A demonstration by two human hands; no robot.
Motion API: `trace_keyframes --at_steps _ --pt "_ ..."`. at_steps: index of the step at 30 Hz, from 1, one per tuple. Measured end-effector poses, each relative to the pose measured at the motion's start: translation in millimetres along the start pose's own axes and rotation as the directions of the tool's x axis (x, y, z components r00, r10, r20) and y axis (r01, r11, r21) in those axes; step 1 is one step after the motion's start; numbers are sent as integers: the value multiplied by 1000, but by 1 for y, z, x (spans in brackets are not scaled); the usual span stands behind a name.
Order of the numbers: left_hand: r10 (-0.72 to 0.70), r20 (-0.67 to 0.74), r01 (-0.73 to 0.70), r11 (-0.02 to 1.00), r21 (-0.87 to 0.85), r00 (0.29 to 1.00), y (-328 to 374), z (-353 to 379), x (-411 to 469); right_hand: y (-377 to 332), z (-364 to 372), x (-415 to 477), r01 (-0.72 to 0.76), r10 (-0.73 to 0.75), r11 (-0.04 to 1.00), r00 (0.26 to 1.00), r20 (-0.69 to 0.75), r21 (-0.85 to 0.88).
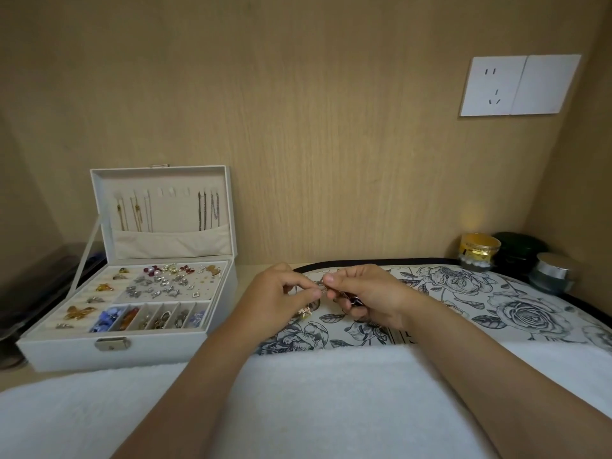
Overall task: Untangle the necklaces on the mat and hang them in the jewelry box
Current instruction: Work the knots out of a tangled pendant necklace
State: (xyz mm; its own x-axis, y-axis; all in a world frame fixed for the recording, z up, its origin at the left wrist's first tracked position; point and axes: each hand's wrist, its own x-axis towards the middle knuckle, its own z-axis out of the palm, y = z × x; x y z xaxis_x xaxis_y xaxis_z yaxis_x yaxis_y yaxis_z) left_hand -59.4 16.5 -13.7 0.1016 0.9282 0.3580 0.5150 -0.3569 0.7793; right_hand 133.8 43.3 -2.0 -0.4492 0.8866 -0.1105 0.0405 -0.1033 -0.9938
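Flanking both hands: jewelry box left, jars right.

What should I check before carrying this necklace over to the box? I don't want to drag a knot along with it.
1. Both hands pinch the chain: left hand and right hand each have a fingertip grip on the necklace: ok.
2. Chain free of knots: too fine to see: cannot tell.
3. Jewelry box lid open: ok.
4. Free hooks in the lid: the middle ones look empty: ok.
5. Path to the box clear: ok.
6. Other necklaces left on the mat: hidden by the hands: cannot tell.
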Motion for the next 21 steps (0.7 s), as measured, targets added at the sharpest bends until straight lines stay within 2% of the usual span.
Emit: trace_keyframes --at_steps 4,6,8,11,17,21 --pt "-60 -17 58 995 -80 998 3 5 -2 1 -2 2 -63 63 997 998 9 -32" --pt "-137 7 137 984 -113 990 6 7 -4 2 -4 3 -80 81 993 997 8 -86" --pt "-186 24 187 980 -75 982 6 9 -6 2 -4 5 -92 92 992 996 -3 -90" --pt "-181 35 181 983 -14 983 5 10 -6 2 -3 5 -99 98 992 995 -20 -76" --pt "-217 127 224 974 -41 968 4 12 -5 3 -4 6 -96 88 991 992 -88 -89" --pt "-228 82 226 974 34 970 4 9 -5 2 -6 7 -46 30 993 989 -147 -104"
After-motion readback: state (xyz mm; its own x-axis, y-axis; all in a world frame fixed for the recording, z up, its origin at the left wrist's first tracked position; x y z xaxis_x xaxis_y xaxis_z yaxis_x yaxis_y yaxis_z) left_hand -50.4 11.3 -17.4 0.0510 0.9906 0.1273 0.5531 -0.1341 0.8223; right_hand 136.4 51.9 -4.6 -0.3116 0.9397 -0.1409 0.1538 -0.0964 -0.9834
